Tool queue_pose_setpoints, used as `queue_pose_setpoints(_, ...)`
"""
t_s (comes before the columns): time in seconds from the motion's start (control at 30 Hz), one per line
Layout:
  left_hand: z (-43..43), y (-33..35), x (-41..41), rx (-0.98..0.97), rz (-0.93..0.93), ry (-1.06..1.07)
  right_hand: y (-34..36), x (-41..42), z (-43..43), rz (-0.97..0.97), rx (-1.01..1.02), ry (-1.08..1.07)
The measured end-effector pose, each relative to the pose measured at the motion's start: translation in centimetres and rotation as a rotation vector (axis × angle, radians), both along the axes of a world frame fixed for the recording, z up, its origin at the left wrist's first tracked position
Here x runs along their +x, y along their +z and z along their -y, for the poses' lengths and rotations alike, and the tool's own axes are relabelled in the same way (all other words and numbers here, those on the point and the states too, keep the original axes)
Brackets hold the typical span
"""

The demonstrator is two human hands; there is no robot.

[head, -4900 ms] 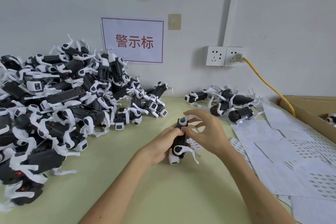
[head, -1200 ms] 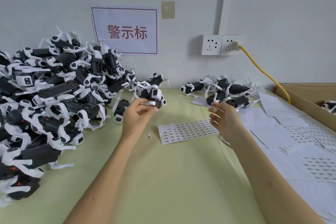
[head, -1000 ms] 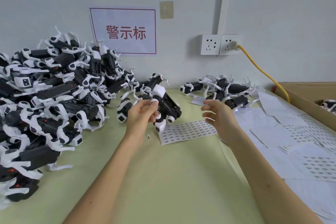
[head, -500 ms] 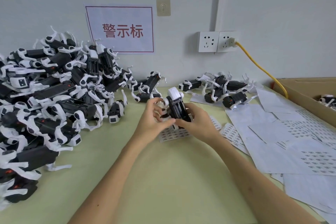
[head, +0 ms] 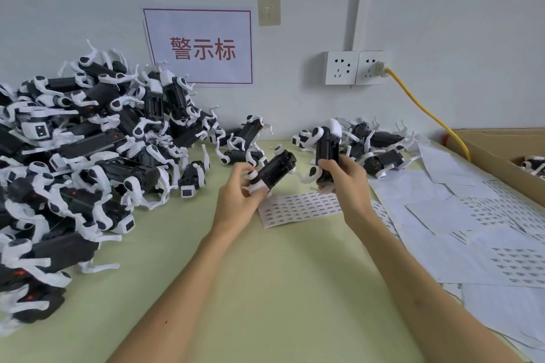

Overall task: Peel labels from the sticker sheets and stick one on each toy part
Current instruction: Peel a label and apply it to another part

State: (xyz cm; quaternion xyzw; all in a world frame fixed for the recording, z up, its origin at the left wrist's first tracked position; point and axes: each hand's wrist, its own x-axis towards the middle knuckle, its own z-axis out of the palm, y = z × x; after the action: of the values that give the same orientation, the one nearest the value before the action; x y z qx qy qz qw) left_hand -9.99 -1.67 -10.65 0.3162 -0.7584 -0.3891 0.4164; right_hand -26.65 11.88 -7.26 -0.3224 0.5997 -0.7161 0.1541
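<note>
Off the pale green table (head: 265, 289), one in each hand: two toy parts.
- Black plastic toy part with white legs (head: 275, 169): tilted, gripped at its lower white end by left hand (head: 236, 200), fingers curled round it.
- Second black-and-white toy part (head: 327, 150): upright, white cap on top, gripped round lower body by right hand (head: 348, 186); lower end hidden behind fingers.
- Label on either part: cannot tell.

Flat on table, just below and between hands: white sticker sheet with rows of small labels (head: 298, 211). Left edge hidden behind left hand; print too small to read.

Left: large heap of like toy parts (head: 88, 156), cut off at frame edge.
Behind right hand, by wall: small cluster of same parts (head: 380, 141).
Right: overlapping white paper sheets (head: 472, 230); brown cardboard box (head: 495, 153), partly out of frame.
On wall: white sign with red characters (head: 200, 47), twin white sockets (head: 354, 68), yellow cable (head: 427, 112).
</note>
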Motion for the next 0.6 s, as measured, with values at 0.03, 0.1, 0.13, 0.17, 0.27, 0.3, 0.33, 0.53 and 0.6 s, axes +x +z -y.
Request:
queue_pose_setpoints(0.03,0.0,0.4,0.1,0.103,-0.098,-0.039,0.1,-0.2,0.0,0.014,-0.009,-0.017)
queue_pose_setpoints(0.1,-0.1,1.4,0.2,0.325,-0.3,-0.107,0.3,-0.4,-0.2,0.048,-0.025,-0.05)
queue_pose_setpoints(0.13,-0.2,1.9,0.1,0.426,-0.406,-0.126,0.4,-0.5,-0.3,0.07,-0.033,-0.054)
queue_pose_setpoints(0.17,-0.3,2.5,0.1,0.52,-0.52,-0.14,0.4,-0.5,-0.4,0.093,-0.04,-0.049)
queue_pose_setpoints(0.27,0.1,3.6,0.6,0.737,-0.86,-0.216,0.4,-0.5,-0.4,0.139,-0.038,-0.031)
queue_pose_setpoints(0.3,0.5,3.8,0.9,0.775,-0.92,-0.253,0.4,-0.5,-0.4,0.146,-0.03,-0.023)
queue_pose_setpoints(0.33,0.9,3.9,1.3,0.798,-0.945,-0.283,0.3,-0.5,-0.4,0.15,-0.023,-0.01)
queue_pose_setpoints(0.53,1.9,3.8,2.3,0.667,-0.738,-0.326,0.3,0.3,-0.3,0.1,0.046,0.08)
queue_pose_setpoints(0.6,1.0,3.8,1.9,0.598,-0.54,-0.312,0.5,0.6,-0.4,0.038,0.071,0.145)
